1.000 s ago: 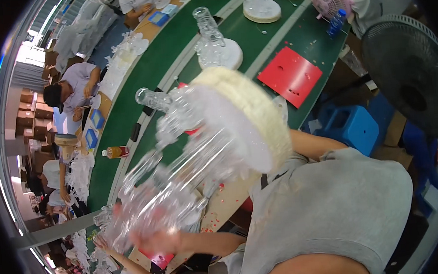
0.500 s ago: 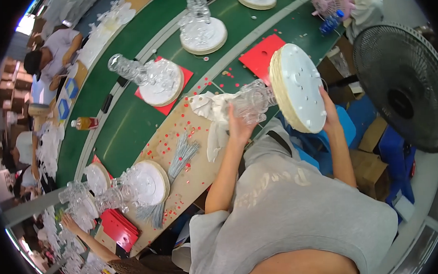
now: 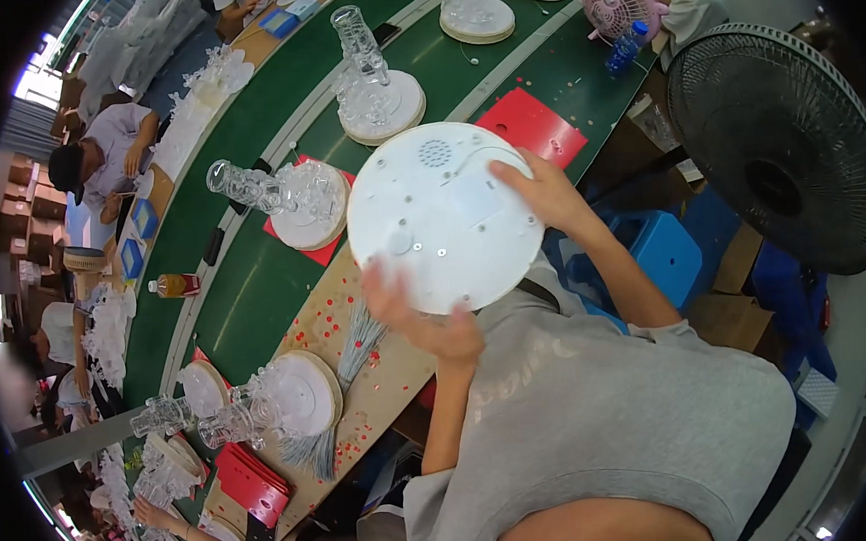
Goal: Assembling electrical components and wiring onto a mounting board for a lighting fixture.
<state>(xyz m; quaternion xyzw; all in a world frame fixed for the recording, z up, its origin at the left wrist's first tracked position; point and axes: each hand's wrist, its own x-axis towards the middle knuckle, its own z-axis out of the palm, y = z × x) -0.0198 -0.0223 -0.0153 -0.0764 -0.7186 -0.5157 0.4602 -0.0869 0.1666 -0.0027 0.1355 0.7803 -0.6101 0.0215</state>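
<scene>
A round white lamp base (image 3: 461,234) with a cream rim is tipped so its underside faces me, showing screws, small feet, a dotted grille and a thin cord. My right hand (image 3: 547,194) grips its right edge, thumb on the underside. My left hand (image 3: 421,316), partly blurred, is over the lower left edge, thumb apart from its stretched fingers; whether it touches the base is unclear. The clear plastic part seen earlier on this base is hidden behind it. A red sheet (image 3: 534,135) lies on the green table beyond.
Similar bases with clear tubes (image 3: 310,204) stand along the curved green table (image 3: 242,307). Grey wire ties (image 3: 361,342) and red dots lie on the tan board (image 3: 396,387). Red sheets (image 3: 252,480) are stacked near a co-worker's arm (image 3: 206,532). A black fan (image 3: 778,150) stands right.
The base has turned its underside toward me and shifted left. My left hand has left the clear plastic part for the base's lower edge; my right thumb now lies on the underside.
</scene>
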